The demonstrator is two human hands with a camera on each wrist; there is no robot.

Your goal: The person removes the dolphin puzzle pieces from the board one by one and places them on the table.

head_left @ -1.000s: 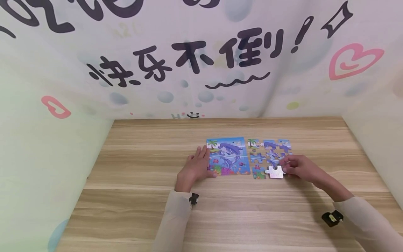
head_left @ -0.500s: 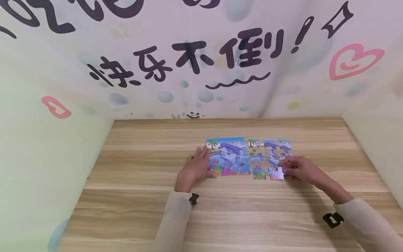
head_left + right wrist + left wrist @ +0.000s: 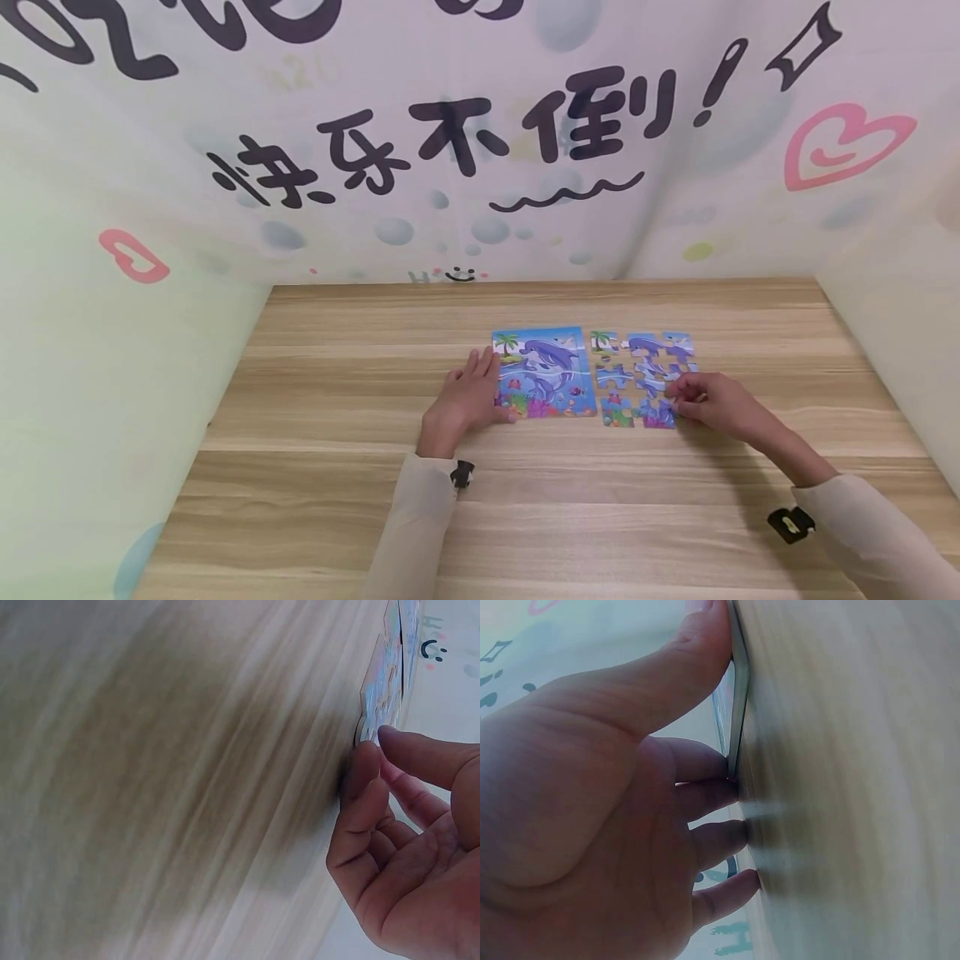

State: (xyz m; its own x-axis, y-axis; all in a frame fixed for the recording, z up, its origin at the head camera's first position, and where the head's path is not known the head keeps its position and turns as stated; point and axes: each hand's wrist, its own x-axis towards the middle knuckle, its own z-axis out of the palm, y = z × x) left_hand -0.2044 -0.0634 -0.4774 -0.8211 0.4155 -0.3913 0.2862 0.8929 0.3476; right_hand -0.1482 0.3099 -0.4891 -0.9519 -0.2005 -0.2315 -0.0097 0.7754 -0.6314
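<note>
A dolphin picture board lies flat on the wooden table in the head view. My left hand rests along its left edge, fingers fairly straight and thumb at the near corner; the left wrist view shows that thumb against the thin board. To the board's right, loose jigsaw pieces lie picture side up in spaced rows. At the near row my right hand pinches a purple-blue jigsaw piece by its right side, between thumb and index finger. The fingers partly hide pieces behind them.
The wooden table runs up to a printed cloth wall at the back. Pale walls stand on both sides. Black wrist devices sit on both sleeves, one on the right.
The jigsaw piece in my right hand has tipped down from showing a bright, shiny face to lying with its colours plain, shifting slightly nearer me. The left hand has stayed still.
</note>
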